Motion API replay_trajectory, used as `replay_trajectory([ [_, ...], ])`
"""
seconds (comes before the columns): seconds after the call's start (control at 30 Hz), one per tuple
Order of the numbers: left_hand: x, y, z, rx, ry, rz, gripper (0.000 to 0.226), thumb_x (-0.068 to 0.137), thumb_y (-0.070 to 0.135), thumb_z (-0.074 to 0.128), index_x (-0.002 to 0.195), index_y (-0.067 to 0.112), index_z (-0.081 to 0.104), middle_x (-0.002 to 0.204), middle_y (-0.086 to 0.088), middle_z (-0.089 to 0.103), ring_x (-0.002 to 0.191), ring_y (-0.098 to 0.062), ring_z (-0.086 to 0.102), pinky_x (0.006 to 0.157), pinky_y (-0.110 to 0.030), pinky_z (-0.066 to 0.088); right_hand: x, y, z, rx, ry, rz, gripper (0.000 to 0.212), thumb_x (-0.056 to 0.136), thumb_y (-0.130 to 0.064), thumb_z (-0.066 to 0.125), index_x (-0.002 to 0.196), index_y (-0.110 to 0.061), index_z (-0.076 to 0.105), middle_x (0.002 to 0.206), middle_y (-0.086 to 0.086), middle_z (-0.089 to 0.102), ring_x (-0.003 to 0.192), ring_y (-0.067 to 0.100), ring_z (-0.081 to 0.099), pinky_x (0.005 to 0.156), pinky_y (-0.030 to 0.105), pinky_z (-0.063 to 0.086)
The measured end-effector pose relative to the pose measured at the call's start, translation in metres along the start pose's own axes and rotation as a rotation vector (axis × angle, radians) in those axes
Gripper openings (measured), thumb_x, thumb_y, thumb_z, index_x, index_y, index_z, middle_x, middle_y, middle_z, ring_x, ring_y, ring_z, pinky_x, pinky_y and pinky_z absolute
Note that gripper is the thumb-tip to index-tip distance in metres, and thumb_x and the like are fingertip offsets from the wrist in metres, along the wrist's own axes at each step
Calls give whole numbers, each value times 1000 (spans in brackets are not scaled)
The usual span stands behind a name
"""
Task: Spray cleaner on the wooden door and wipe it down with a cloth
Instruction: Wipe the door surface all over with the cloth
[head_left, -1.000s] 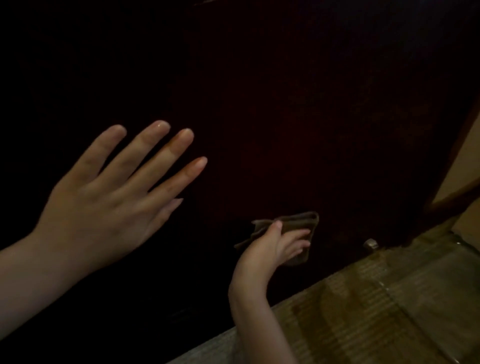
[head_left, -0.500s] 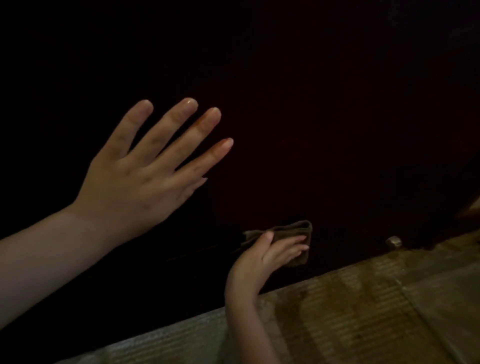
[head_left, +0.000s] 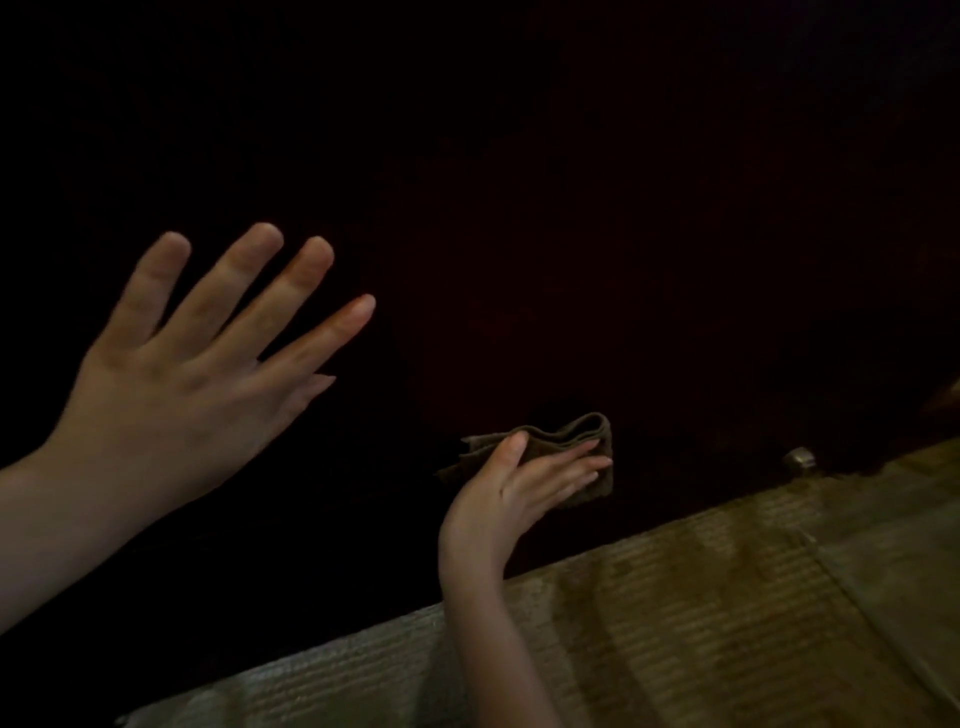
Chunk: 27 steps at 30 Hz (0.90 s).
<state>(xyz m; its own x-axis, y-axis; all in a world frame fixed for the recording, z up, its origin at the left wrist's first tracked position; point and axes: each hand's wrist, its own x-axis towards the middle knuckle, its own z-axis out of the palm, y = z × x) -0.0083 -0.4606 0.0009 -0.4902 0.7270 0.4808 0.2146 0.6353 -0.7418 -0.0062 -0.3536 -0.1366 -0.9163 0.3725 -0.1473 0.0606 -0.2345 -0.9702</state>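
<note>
1. The step in hand looks like the wipe, not the spray: the right hand (head_left: 514, 499) has the cloth (head_left: 571, 434) on the door (head_left: 623, 234), and no spray bottle is in view
2. The door fills most of the view as a very dark, reddish face. The light is too dim to show wet patches or streaks on it, so how much has been wiped cannot be told
3. The cloth is a brown folded pad, low on the door, just above the line where the door meets the floor (head_left: 727, 623)
4. The right fingers (head_left: 571, 467) lie nearly straight and close together across the front of the cloth, pressing it flat to the wood. The thumb rests on the cloth near its upper edge; nothing is curled round it
5. The left hand (head_left: 176, 384) is higher and well to the left, wide open with its fingers (head_left: 311, 265) spread and holding nothing. It is held up to the door as if to brace, but whether the palm touches the wood cannot be told
6. A small metal stop (head_left: 799, 460) stands at the foot of the door, to the right of the cloth and apart from it
7. Judged from this, the next move calls for firm, even pressure while the pad slides along the bottom strip. The flat hold has little grip, so the folds could slip or open out, and the stroke should end short of the stop or go round it
</note>
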Motion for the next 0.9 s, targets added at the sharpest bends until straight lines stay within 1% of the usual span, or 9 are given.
replay_trajectory([
  [0.07,0,-1,0,42,20,29,59,97,30,43,149,16,19,156,-14,3,143,-34,4,103,-65,26,17,-3,-37,-23,159,9,69,78,-69,10,127,-43,-30,144,-17,-38,135,2,-30,114,32,-10],
  [0.1,0,0,-1,74,46,42,59,97,31,44,148,15,21,156,-15,5,143,-34,5,109,-61,17,25,1,-42,-8,150,25,69,78,-69,11,127,-42,-29,144,-16,-37,135,1,-30,113,30,-10],
  [0.13,1,0,-1,104,71,56,59,96,32,44,148,15,22,156,-15,7,143,-34,6,112,-56,9,22,0,-34,-26,142,-64,68,79,-68,12,128,-42,-28,146,-15,-36,135,1,-29,112,29,-10],
  [0.2,3,0,-1,138,100,68,60,95,33,46,148,14,23,155,-16,10,143,-33,6,114,-52,2,9,-3,-23,-6,239,-90,67,84,-65,15,131,-40,-26,149,-12,-32,137,3,-27,112,29,-9],
  [0.3,3,0,1,158,112,71,60,95,33,46,148,15,23,154,-17,11,143,-33,4,114,-51,2,18,10,-24,67,223,70,71,95,-55,24,142,-28,-20,152,-4,-30,140,8,-23,114,32,-8],
  [0.43,3,3,0,164,115,64,59,96,32,44,148,14,23,152,-17,14,143,-32,4,114,-50,2,-11,-8,-9,141,111,208,68,97,-41,22,144,-20,-23,149,1,-35,139,16,-28,113,36,-10],
  [0.57,3,-2,-7,103,69,106,55,98,28,41,148,14,23,153,-16,16,143,-32,7,115,-47,1,-31,-30,14,43,-2,130,83,79,-60,12,133,-20,-37,143,2,-45,134,16,-37,112,41,-9],
  [0.7,-7,-26,-6,90,118,205,57,95,27,46,147,14,27,155,-14,16,142,-31,13,116,-42,3,-34,-28,18,-21,55,15,72,81,-65,8,120,-32,-42,129,-12,-54,128,8,-43,112,44,-10],
  [0.9,-16,-23,10,36,142,166,56,96,26,41,148,15,22,156,-12,8,144,-31,8,116,-45,2,-4,-18,-17,107,115,66,72,91,-51,18,143,-25,-24,148,-4,-38,136,10,-31,112,37,-11],
])
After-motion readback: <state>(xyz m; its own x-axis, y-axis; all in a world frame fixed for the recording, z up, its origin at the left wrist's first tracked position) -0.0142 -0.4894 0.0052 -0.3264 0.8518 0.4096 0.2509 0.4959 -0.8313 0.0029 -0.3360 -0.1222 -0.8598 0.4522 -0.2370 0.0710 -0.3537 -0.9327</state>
